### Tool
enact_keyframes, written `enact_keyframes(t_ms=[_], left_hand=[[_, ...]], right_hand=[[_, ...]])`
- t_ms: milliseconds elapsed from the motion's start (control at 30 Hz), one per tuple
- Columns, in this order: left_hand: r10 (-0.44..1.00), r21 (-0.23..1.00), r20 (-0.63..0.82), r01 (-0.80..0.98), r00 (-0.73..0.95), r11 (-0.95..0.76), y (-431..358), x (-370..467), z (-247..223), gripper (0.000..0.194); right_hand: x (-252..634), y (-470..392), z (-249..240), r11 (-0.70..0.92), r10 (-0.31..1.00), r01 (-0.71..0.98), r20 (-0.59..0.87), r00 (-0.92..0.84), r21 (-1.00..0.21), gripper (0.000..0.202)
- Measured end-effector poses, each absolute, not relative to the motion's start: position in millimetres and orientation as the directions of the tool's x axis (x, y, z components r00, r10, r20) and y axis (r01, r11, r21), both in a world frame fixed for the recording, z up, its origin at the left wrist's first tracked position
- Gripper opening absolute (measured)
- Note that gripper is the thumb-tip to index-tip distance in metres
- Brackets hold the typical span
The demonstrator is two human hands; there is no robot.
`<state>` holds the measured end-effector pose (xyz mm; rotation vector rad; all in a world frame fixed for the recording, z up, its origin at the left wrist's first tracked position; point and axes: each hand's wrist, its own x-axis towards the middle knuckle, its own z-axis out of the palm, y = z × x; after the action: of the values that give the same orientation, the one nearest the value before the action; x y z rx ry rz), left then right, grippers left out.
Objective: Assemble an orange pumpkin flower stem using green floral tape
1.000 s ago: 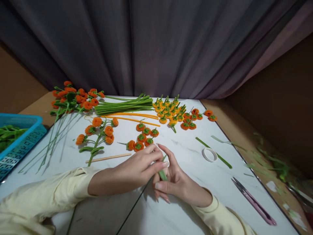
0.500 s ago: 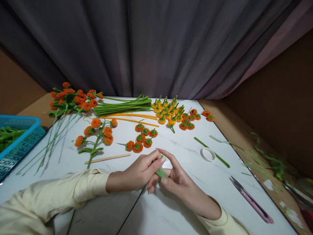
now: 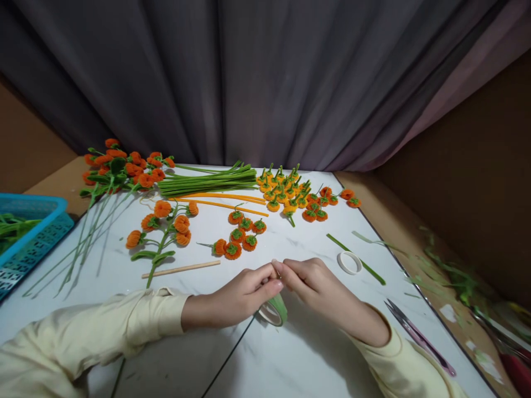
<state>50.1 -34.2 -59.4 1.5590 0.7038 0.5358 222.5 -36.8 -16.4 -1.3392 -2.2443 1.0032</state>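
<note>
My left hand (image 3: 244,293) is closed around the top of a thin dark stem (image 3: 230,356) that slants down toward the table's front edge. Against its fingertips, the pinched thumb and finger of my right hand (image 3: 313,282) meet over something too small to make out. A roll of green tape (image 3: 279,309) hangs just under the fingers of both hands. Beyond them lie loose orange pumpkin-like pieces with green tops (image 3: 238,235). To their left is a branch with orange pieces and green leaves (image 3: 164,246), beside a wooden stick (image 3: 180,269).
Green stems (image 3: 207,182), yellow pieces (image 3: 282,190) and finished orange sprays (image 3: 112,166) line the back. A blue basket (image 3: 62,207) stands left. At right are a white ring (image 3: 340,262), a green strip (image 3: 373,272) and pink-handled snips (image 3: 427,342).
My right hand has turned and come up to pinch at my left fingertips. The tape roll, earlier between both hands, now hangs below them.
</note>
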Motion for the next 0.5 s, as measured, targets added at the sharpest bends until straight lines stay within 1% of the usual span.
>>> enact_keyframes(t_ms=[133, 233, 333, 500], left_hand=[[0.698, 0.992, -0.119, 0.105, 0.706, 0.064, -35.6, 52.5, -60.0, 0.034], [0.681, 0.99, -0.139, 0.106, 0.719, 0.089, -35.8, 53.4, -56.8, 0.035], [0.681, 0.99, -0.14, 0.108, 0.719, 0.09, -35.5, 53.4, -55.0, 0.033], [0.698, 0.991, -0.132, 0.115, 0.704, 0.071, -35.3, 54.2, -56.9, 0.035]], right_hand=[[227.5, -30.1, -11.5, 0.29, 0.87, 0.66, -0.096, -0.483, -0.693, 0.041], [230.9, -29.0, -10.4, 0.24, 0.89, 0.673, -0.117, -0.44, -0.7, 0.042], [230.6, -29.9, -11.1, 0.158, 0.9, 0.644, -0.16, -0.406, -0.748, 0.043], [225.9, -33.1, -12.6, 0.009, 0.893, 0.542, -0.237, -0.382, -0.84, 0.048]])
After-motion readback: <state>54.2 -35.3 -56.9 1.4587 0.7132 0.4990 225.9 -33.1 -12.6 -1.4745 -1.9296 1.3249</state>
